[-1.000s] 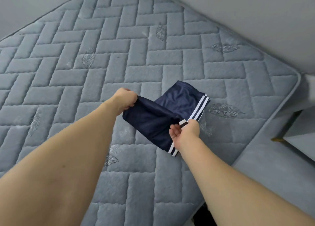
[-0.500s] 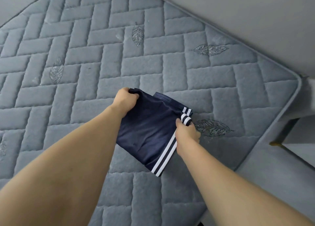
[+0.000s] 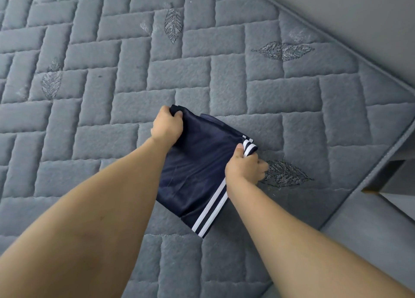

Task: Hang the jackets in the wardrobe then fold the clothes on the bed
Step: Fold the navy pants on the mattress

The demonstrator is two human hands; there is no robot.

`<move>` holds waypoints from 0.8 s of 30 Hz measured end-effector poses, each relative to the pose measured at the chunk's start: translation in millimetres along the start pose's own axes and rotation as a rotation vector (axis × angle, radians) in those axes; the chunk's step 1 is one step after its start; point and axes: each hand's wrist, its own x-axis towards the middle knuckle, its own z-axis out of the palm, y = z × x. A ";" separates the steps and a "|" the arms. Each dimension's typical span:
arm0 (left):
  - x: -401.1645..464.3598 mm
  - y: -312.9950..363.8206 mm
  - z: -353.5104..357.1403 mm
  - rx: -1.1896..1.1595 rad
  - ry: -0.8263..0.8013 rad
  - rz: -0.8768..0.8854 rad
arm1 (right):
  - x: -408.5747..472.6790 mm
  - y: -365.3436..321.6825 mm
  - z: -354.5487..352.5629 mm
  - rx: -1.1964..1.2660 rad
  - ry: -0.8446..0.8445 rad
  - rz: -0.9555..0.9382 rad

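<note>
A pair of navy shorts (image 3: 197,172) with white side stripes lies folded on the grey quilted bed (image 3: 112,73). My left hand (image 3: 167,124) grips the far left corner of the folded cloth, fingers curled over its edge. My right hand (image 3: 243,168) pinches the striped far right corner between thumb and fingers. The near edge of the shorts rests flat on the bed, with the stripes running toward me.
The bed's right edge (image 3: 381,163) runs diagonally beside a grey wall (image 3: 359,12). A gap with a pale piece of furniture (image 3: 395,190) shows beyond the bed's right corner. No other clothes are in view on the quilt.
Both hands carried the upper half of the shorts away from me and folded it over the rest. The cloth now lies flatter and squarer on the bed.
</note>
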 end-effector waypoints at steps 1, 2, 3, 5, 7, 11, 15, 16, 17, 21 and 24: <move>0.9 1.9 2.8 0.001 0.005 0.007 | 2.5 0.1 0.3 0.035 0.008 -0.008; 1.1 4.6 6.2 0.020 0.018 0.014 | 4.9 0.2 0.0 0.079 0.003 -0.011; 0.4 7.2 9.5 0.060 0.039 0.019 | 7.0 0.6 -0.6 0.130 -0.009 -0.007; -5.6 8.3 14.7 0.158 0.104 0.046 | 8.8 3.0 -2.8 0.241 -0.028 0.003; -22.2 -0.9 14.7 0.251 0.184 0.169 | 6.6 8.1 -3.7 0.314 -0.054 0.008; -86.2 -50.5 18.6 0.451 0.197 0.507 | -4.3 23.4 -0.5 0.310 -0.137 0.029; -136.4 -117.0 27.5 0.646 -0.071 0.515 | -2.0 26.1 5.7 0.221 -0.135 0.093; -140.5 -130.6 29.3 0.700 -0.103 0.520 | 0.9 25.2 8.4 0.196 -0.128 0.105; -141.9 -141.0 30.6 0.732 -0.119 0.523 | 3.3 24.1 11.0 0.166 -0.118 0.118; -131.9 -154.2 28.4 0.811 -0.130 0.572 | 4.4 26.2 17.1 0.147 -0.053 0.090; -123.2 -148.7 19.1 0.754 -0.074 0.533 | -9.2 38.9 16.7 0.253 -0.038 0.056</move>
